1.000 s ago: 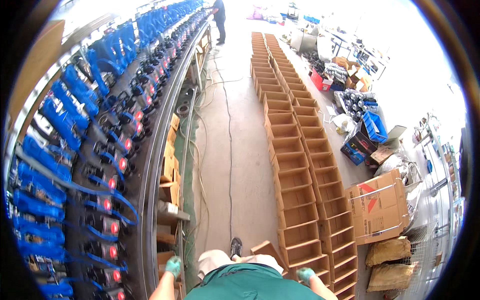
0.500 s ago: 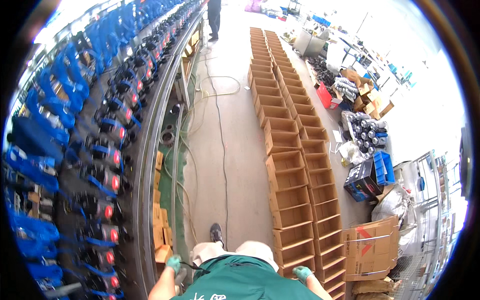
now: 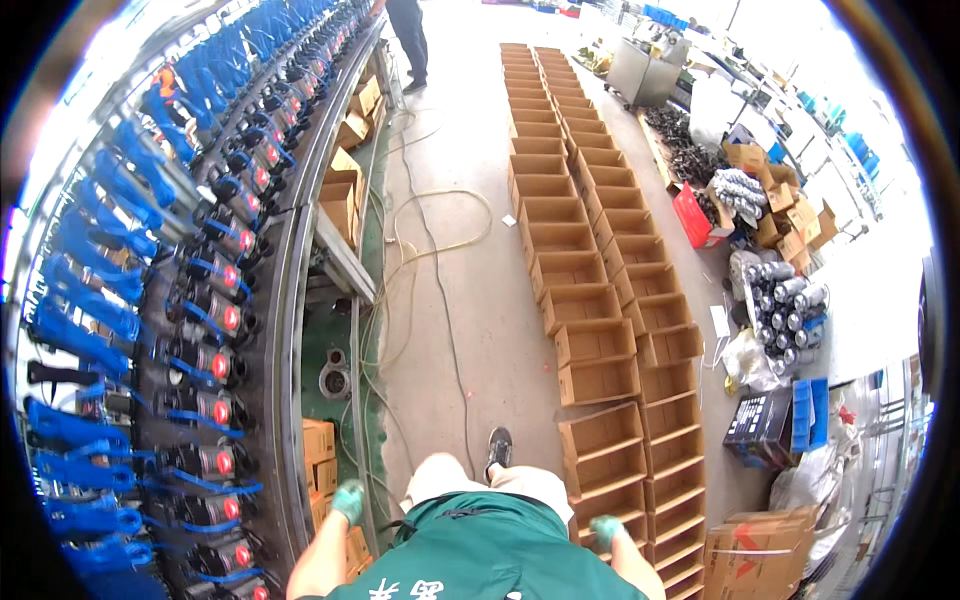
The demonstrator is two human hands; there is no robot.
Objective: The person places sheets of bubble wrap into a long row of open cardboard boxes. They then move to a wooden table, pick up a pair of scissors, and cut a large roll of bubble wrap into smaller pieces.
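Observation:
My left hand, in a light green glove, hangs low beside the metal-edged conveyor line. Nothing shows in it, but its fingers are too small to read. On the other side, my right hand, gloved alike, is over the near end of a double row of open brown cardboard boxes; its fingers look loosely apart and empty. I cannot tell whether it touches a box. Black machine units with red round labels and blue straps fill the line at my left.
A hose and a dark cable lie along the aisle floor. Folded cartons, a blue crate, a black box and metal cylinders stand at right. Another person stands by the line far ahead.
I have moved forward along the aisle; line, boxes and hose have come nearer. My right shoe now shows ahead instead of the left one. Both hands have swung slightly.

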